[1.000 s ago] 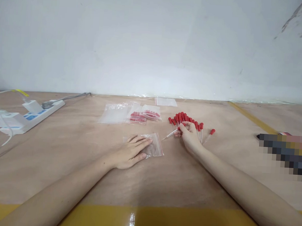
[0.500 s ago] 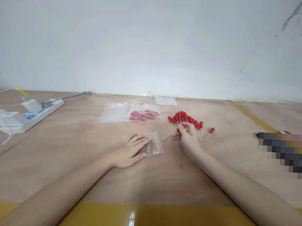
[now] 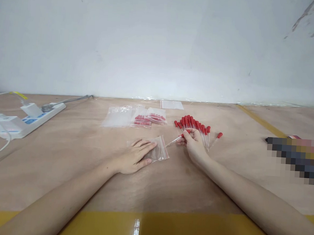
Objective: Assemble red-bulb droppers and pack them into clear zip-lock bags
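My left hand (image 3: 135, 157) lies flat, fingers stretched out, on a small clear zip bag (image 3: 159, 150) with a red seal strip, pressing it to the table. My right hand (image 3: 194, 144) pinches one glass dropper (image 3: 176, 139) by its red bulb, its clear tip pointing left toward the bag's mouth. Just behind that hand lies a fan of several red-bulbed droppers (image 3: 196, 126), with one more dropper (image 3: 216, 138) apart to the right.
Filled zip bags of droppers (image 3: 147, 118) and an empty clear bag (image 3: 117, 117) lie farther back, another flat bag (image 3: 171, 104) by the wall. A white power strip with plugs and cables (image 3: 26, 118) sits at the left. A blurred-out item (image 3: 294, 157) is at the right.
My right hand has drawn the pinched dropper slightly left and nearer, off the pile toward the bag. The left hand has stayed on the bag.
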A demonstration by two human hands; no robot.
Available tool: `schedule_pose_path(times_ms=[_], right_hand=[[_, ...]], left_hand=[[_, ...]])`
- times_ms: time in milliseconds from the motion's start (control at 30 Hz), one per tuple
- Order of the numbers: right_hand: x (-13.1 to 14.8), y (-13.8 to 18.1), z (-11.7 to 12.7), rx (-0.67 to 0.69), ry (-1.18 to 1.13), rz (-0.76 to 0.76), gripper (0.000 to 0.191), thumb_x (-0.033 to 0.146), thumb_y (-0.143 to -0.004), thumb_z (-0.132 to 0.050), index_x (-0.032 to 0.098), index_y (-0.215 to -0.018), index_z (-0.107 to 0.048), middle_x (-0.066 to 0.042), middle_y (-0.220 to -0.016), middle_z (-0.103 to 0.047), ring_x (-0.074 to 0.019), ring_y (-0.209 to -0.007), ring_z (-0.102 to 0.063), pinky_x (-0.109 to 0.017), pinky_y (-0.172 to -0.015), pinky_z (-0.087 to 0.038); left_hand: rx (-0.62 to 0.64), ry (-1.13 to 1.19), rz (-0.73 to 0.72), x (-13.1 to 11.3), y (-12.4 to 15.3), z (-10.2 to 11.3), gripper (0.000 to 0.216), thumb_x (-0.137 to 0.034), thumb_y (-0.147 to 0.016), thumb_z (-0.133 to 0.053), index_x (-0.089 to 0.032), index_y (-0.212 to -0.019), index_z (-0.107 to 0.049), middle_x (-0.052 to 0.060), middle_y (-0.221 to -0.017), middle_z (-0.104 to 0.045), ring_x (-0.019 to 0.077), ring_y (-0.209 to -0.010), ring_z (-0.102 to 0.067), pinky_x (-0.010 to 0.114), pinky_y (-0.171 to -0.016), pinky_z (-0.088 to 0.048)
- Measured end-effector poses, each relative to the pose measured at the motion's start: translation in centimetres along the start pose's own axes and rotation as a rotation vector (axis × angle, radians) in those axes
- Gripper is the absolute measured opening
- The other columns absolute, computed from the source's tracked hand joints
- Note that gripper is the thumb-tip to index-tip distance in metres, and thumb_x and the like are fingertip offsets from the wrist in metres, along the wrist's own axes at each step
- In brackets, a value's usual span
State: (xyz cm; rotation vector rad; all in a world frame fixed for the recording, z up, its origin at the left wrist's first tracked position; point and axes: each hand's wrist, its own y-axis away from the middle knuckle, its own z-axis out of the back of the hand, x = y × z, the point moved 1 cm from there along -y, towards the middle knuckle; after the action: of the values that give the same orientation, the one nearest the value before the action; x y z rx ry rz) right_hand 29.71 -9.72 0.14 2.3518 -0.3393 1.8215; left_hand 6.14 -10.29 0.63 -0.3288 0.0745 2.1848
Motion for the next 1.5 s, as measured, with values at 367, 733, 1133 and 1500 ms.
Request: schedule_pose_path(times_ms=[367, 733, 1133, 1500], right_hand=[[0.1, 1.9, -0.9, 0.575, -0.056, -0.237, 0.031, 0.032, -0.069, -0.065, 0.022, -0.084, -0.040, 0.001, -0.094, -0.063, -0.0079, -0.046, -0.058, -0.020, -0.038, -0.044], [-0.7, 1.5, -1.4, 0.600, -0.085, -0.319, 0.029, 0.032, -0.067, -0.068, 0.020, -0.074, -0.043, 0.003, -0.071, -0.064, -0.0128, -0.069, -0.066, -0.030, -0.065, -0.053], [0.1, 0.2, 0.8, 0.538, 0.084, -0.329, 0.018, 0.024, -0.064, -0.070, 0.014, -0.076, -0.063, -0.002, -0.075, -0.068, -0.0083, -0.065, -0.062, -0.022, -0.067, -0.053], [0.8, 1.0, 0.3, 0.403, 0.472, -0.188, 0.023, 0.035, -0.070, -0.064, 0.016, -0.079, -0.054, 0.005, -0.049, -0.053, -0.0055, -0.039, -0.046, -0.015, -0.033, -0.033]], left_hand=[[-0.013, 0.005, 0.036, -0.4, 0.0, 0.3, 0.055, -0.044, -0.091, -0.028, -0.018, -0.138, -0.021, 0.012, -0.135, -0.035, 0.0269, -0.126, -0.026, 0.045, -0.103, -0.024], [-0.022, 0.023, 0.036, 0.0, 0.0, 0.1, 0.060, -0.047, -0.089, -0.031, -0.019, -0.140, -0.014, 0.011, -0.141, -0.029, 0.0271, -0.129, -0.024, 0.045, -0.105, -0.021], [-0.119, 0.063, -0.049, 1.1, 0.5, 0.5, 0.046, -0.042, -0.087, -0.042, -0.024, -0.130, -0.040, 0.007, -0.134, -0.041, 0.0212, -0.124, -0.037, 0.039, -0.103, -0.030], [-0.102, 0.011, -0.059, 1.3, 0.4, 0.3, 0.049, -0.043, -0.085, -0.046, -0.024, -0.130, -0.040, 0.007, -0.136, -0.039, 0.0228, -0.125, -0.035, 0.042, -0.104, -0.029]])
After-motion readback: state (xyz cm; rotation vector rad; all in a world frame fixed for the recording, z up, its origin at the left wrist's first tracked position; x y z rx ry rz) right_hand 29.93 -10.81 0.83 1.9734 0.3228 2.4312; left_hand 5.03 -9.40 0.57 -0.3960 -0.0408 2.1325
